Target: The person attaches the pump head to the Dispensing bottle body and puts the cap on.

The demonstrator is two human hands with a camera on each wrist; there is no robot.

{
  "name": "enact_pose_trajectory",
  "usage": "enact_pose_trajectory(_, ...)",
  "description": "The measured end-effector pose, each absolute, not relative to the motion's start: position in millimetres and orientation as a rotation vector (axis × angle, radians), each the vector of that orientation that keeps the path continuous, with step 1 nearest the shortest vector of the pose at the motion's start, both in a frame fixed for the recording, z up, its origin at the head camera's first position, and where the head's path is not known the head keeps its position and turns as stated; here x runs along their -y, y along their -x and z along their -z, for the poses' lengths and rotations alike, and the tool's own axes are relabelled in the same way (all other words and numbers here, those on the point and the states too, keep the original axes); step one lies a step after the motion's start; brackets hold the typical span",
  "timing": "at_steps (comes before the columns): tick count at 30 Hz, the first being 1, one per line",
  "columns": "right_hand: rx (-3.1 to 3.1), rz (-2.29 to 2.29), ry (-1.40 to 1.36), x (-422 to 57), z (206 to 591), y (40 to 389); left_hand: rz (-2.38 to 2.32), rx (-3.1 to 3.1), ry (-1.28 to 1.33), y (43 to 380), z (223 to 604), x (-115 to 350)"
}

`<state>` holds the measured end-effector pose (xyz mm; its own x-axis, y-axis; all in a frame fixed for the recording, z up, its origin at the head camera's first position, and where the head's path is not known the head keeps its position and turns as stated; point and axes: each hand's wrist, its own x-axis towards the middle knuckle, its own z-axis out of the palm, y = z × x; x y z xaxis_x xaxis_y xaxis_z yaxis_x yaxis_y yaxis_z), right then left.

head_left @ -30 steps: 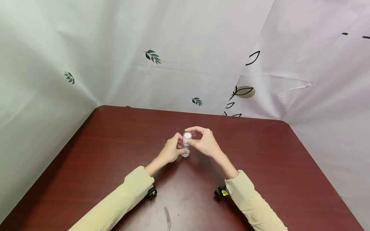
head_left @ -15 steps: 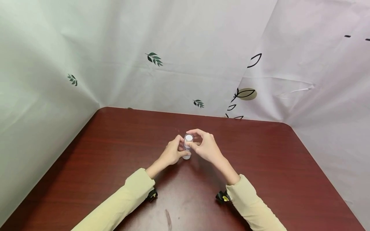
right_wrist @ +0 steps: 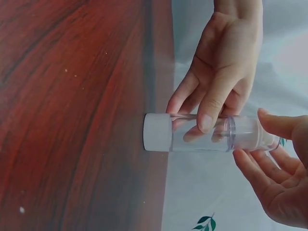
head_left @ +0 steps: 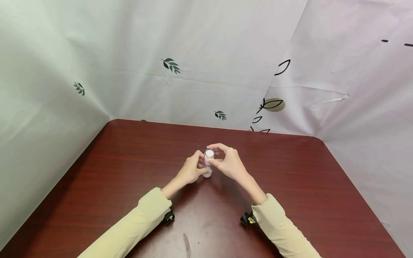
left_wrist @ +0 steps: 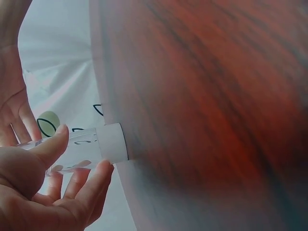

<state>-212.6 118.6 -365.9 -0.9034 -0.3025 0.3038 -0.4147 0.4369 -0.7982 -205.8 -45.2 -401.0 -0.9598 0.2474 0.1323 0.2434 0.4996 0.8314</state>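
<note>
A small clear pump bottle (right_wrist: 195,137) with a white base (right_wrist: 157,132) stands upright on the table in the head view. Its body is pinched by my left hand (head_left: 189,169), thumb on the near side and fingers behind. At the top, the thumb and fingers of my right hand (head_left: 231,163) grip the transparent cap (right_wrist: 246,132), which covers a white pump head. The left wrist view shows the bottle (left_wrist: 89,144) with dark print on it and the left hand (left_wrist: 62,202) around it. Part of the body is hidden behind fingers.
The dark red-brown wooden table (head_left: 155,150) has rounded far corners and a smudge near its front. White sheeting (head_left: 206,71) with leaf prints rises behind it and at both sides. Black wrist devices (head_left: 247,218) show below the sleeves.
The head view has shifted slightly. Both hands keep their grip, the left on the bottle's body and the right at its cap, with barely any movement.
</note>
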Motion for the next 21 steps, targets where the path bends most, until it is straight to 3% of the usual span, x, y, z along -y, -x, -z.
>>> enact_pose_trajectory(21,2.599,-1.265,-0.784,-122.6,369.7,211.4,-1.427,-2.796,-0.442,206.5,398.3,46.5)
